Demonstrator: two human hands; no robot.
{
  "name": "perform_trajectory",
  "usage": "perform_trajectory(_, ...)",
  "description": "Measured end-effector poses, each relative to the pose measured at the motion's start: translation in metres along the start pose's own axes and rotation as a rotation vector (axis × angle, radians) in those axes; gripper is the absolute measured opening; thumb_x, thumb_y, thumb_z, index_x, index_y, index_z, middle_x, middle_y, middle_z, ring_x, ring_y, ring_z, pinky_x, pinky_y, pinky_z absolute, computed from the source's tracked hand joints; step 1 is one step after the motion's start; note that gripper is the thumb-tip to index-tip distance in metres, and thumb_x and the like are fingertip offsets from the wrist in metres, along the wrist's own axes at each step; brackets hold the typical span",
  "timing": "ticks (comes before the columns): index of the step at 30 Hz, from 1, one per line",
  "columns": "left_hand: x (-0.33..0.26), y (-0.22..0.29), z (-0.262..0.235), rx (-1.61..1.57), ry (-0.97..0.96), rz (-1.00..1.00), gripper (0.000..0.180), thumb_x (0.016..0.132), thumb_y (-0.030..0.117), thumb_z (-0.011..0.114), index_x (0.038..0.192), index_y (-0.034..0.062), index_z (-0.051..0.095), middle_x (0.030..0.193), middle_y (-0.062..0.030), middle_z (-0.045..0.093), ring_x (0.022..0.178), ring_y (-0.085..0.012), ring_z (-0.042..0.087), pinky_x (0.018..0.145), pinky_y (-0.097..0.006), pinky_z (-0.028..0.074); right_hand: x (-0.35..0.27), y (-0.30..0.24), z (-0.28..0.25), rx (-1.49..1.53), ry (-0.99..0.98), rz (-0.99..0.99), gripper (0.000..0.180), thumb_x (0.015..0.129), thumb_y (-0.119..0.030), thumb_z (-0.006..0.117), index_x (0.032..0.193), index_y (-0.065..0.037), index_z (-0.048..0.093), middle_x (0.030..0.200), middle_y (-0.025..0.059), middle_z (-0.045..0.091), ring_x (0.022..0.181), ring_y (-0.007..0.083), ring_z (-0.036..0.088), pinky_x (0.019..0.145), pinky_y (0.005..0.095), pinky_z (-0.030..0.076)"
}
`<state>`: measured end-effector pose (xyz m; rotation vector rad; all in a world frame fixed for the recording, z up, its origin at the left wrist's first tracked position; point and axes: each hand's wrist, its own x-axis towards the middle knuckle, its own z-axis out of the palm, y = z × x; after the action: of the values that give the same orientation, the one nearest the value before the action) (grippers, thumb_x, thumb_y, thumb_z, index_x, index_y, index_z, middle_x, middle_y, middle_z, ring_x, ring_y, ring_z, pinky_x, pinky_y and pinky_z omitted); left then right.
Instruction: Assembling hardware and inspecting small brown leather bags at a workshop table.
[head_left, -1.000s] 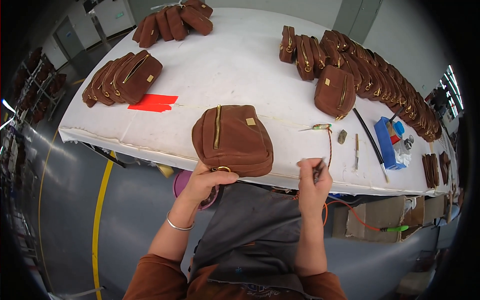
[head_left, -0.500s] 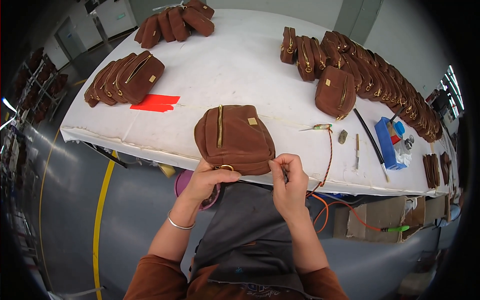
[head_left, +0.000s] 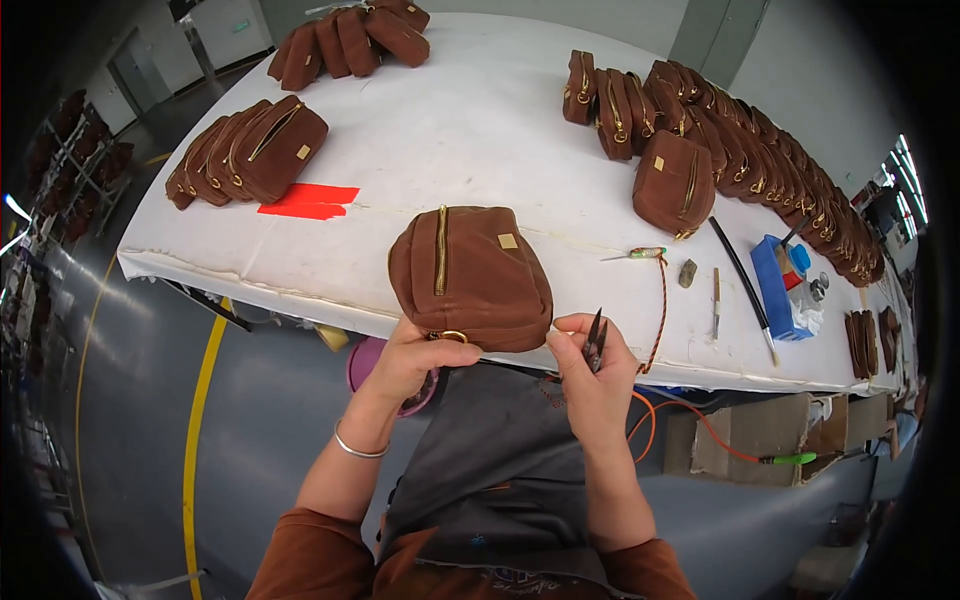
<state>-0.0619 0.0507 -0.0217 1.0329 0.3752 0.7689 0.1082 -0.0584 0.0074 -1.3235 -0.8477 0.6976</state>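
While the left grip (head_left: pixel 402 362) clasps a rounded brown bag (head_left: pixel 485 280), the right (head_left: pixel 602 392) holds snips (head_left: pixel 595 352) — dark, pointed.

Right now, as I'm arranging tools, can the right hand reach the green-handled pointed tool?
Probably yes: the pointed tool lies uncovered on the tabletop beyond the right hand, nothing between, though that hand holds snips.

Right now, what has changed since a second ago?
The right hand has moved left, to the lower right corner of the brown bag; the dark snips in it now show blades pointing up. The left hand still holds the bag; the blue box stays put.
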Motion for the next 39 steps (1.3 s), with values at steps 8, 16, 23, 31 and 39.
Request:
perform_trajectory(8, -0.002, -0.003, -0.002, 0.018, -0.021, 0.033, 0.058, 0.071, -0.005, 0.066, 0.126, -0.0012, 0.052, 0.119, -0.0069, 0.06, 0.107, -0.0158, 0.056, 0.09, -0.029, 0.044, -0.002, 0.018, 0.003, 0.382, -0.11, 0.159, 0.012, 0.095, -0.014, 0.058, 0.091, -0.003, 0.054, 0.067, -0.0042, 0.047, 0.052, 0.0013, 0.036, 0.046, 0.0171, 0.03)
perform_trajectory(16, -0.005, -0.007, -0.005, 0.034, -0.031, 0.021, 0.062, 0.07, -0.007, 0.067, 0.129, 0.0007, 0.05, 0.12, -0.0068, 0.059, 0.108, -0.0161, 0.056, 0.089, -0.03, 0.045, -0.003, 0.015, -0.021, 0.559, -0.13, 0.288, 0.011, 0.096, -0.013, 0.055, 0.089, -0.004, 0.055, 0.077, 0.0043, 0.056, 0.046, 0.0017, 0.037, 0.037, 0.0186, 0.028)
perform_trajectory(23, -0.005, -0.011, -0.008, 0.033, -0.041, 0.009, 0.062, 0.07, -0.008, 0.069, 0.128, 0.0006, 0.05, 0.12, -0.0064, 0.059, 0.109, -0.016, 0.056, 0.09, -0.03, 0.045, -0.003, 0.024, -0.021, 0.698, -0.097, 0.391, 0.01, 0.094, -0.012, 0.059, 0.09, -0.004, 0.059, 0.076, 0.0048, 0.058, 0.043, 0.0021, 0.036, 0.036, 0.0176, 0.026)
perform_trajectory(31, -0.006, -0.01, -0.006, 0.082, -0.091, 0.004, 0.058, 0.071, -0.006, 0.07, 0.126, 0.0, 0.053, 0.118, -0.0053, 0.06, 0.108, -0.0151, 0.056, 0.091, -0.03, 0.044, -0.008, 0.023, -0.007, 0.371, -0.03, 0.295, 0.01, 0.09, -0.01, 0.064, 0.089, -0.002, 0.058, 0.066, -0.0011, 0.053, 0.042, 0.0011, 0.035, 0.036, 0.0183, 0.024)
perform_trajectory(39, -0.006, -0.01, -0.012, 0.109, -0.131, 0.008, 0.06, 0.07, -0.008, 0.07, 0.126, 0.0012, 0.053, 0.117, -0.0045, 0.061, 0.107, -0.0143, 0.056, 0.089, -0.029, 0.045, -0.009, 0.016, -0.015, 0.63, -0.071, 0.285, 0.009, 0.092, -0.009, 0.059, 0.086, -0.005, 0.053, 0.069, 0.0055, 0.056, 0.043, 0.0058, 0.042, 0.035, 0.0194, 0.029)
